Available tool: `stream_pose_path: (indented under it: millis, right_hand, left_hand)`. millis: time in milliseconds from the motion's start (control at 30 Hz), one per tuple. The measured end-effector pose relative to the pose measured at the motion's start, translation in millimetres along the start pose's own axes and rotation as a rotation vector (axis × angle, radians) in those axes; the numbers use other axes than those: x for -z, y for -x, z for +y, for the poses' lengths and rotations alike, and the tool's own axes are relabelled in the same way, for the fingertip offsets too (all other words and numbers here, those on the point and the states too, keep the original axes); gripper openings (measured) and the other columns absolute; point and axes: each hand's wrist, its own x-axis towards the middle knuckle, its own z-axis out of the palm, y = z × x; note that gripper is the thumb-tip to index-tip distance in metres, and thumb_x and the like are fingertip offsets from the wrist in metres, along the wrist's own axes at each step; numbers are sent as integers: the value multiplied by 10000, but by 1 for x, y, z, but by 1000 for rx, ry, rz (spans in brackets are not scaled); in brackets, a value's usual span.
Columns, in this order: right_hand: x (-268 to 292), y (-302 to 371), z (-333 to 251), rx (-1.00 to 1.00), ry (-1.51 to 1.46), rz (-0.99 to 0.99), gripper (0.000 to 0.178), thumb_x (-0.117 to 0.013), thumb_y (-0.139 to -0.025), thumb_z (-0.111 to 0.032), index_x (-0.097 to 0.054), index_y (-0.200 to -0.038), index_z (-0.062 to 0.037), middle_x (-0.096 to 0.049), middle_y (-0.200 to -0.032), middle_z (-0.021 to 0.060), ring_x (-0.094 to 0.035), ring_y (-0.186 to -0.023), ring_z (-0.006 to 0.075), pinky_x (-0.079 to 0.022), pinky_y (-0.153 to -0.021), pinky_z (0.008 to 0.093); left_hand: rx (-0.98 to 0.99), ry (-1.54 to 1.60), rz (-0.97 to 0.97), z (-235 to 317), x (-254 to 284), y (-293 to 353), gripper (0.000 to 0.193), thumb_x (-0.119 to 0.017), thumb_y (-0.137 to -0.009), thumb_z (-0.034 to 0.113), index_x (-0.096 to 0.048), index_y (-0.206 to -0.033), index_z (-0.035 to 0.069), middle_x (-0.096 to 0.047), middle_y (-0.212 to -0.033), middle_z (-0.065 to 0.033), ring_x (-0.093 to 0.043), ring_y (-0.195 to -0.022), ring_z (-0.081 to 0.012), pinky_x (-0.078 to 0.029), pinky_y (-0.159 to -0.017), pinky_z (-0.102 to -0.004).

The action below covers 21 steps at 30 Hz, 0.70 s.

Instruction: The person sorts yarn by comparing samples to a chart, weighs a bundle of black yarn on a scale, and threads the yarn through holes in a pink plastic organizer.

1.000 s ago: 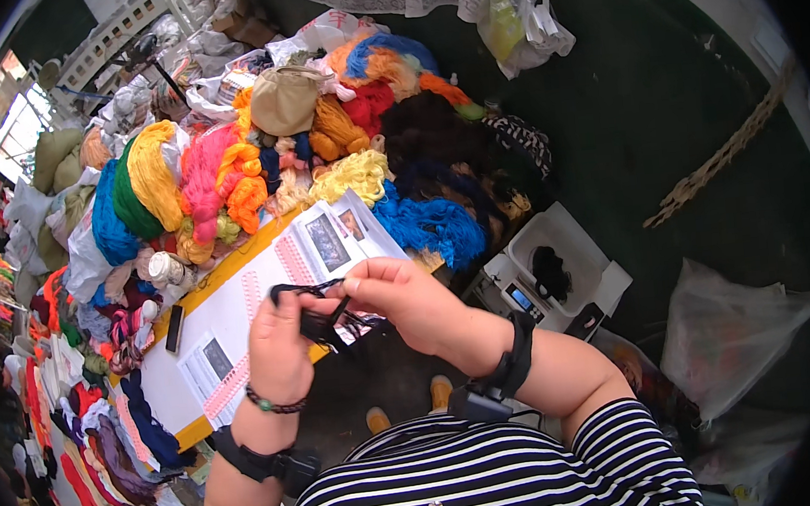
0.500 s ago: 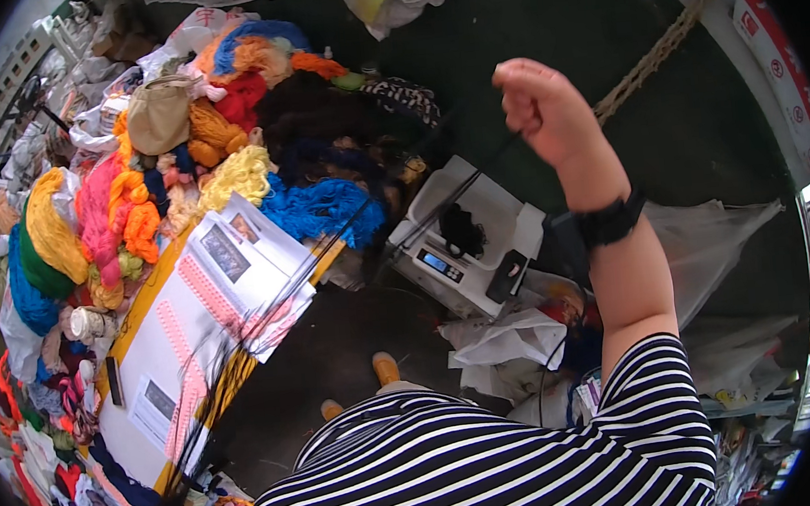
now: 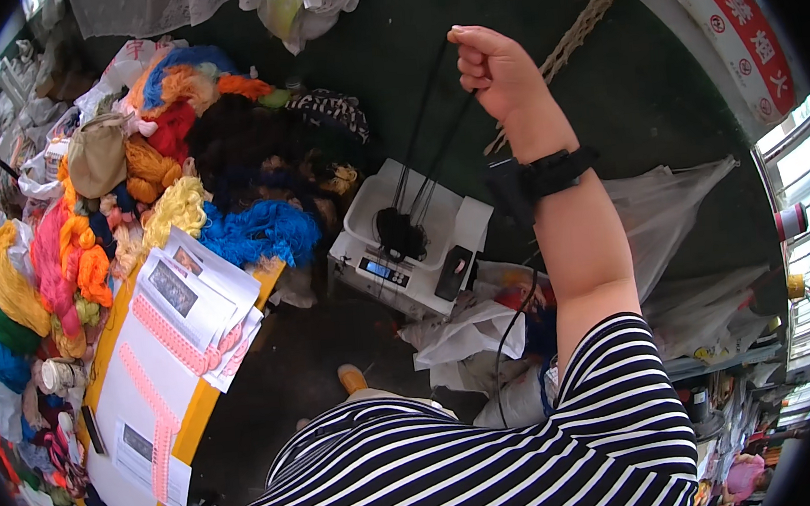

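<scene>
My right hand [image 3: 493, 72], a dark band on its wrist, is raised beyond the scale with its fingers closed on strands of black yarn [image 3: 424, 121]. From the fingers the strands hang slanting down to a dark clump in a white plastic tray [image 3: 363, 213]. That tray rests on a white digital scale [image 3: 394, 288] with a small lit display. Beside the display lies a dark flat object [image 3: 454, 273], possibly a phone. My left hand is out of the picture.
Left of the scale, a yellow-edged table [image 3: 208, 405] carries printed sheets [image 3: 170, 298] and pink patterned strips [image 3: 152, 391]. Heaped coloured yarn skeins [image 3: 263, 232] surround its far side. Plastic bags [image 3: 474, 329] lie right of the scale. A thick rope [image 3: 596, 15] runs beyond my hand.
The black strands stretched across the table toward my left hand; now they hang from my right hand into the tray. My left hand has left the lower-left edge. The whole view has shifted.
</scene>
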Motion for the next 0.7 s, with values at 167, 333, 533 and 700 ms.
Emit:
stream_pose_path:
  millis: [167,333,533,700]
  right_hand:
    - [10,-9,-27,152,74,-2,119,-668,-893,-139,-662,-898,-21,-441,-619,-49,-359,-526,47,-233,-455,215]
    - [23,-12,-73,166,34,-150,139,-652,-922,-154,-671,-959,-21,-429,-644,-64,-393,-575,55,-291,-503,215]
    - [7,5,-87,155,-14,-111,105,-633,-929,-171,-607,-869,-89,-428,-591,-59,-387,-511,69,-296,-472,227]
    - [39,-26,-32,306,267,-16,158,-654,-927,-171,-686,-991,-29,-507,-686,-61,-456,-615,57,-342,-549,220]
  left_hand:
    - [-15,-32,55,3,6,19,225,-479,-1026,209,-649,-1083,73,-636,-803,29,-426,-561,-74,-332,-491,-216]
    - [-8,-68,96,-3,5,24,223,-483,-1024,205,-649,-1086,70,-627,-800,28,-430,-573,-78,-340,-506,-220]
    - [-38,-94,153,0,13,45,221,-487,-1021,201,-650,-1090,68,-615,-795,27,-436,-588,-84,-350,-525,-225]
    - [-45,-124,199,-10,8,57,220,-491,-1019,198,-650,-1094,65,-605,-792,26,-440,-601,-88,-358,-540,-229]
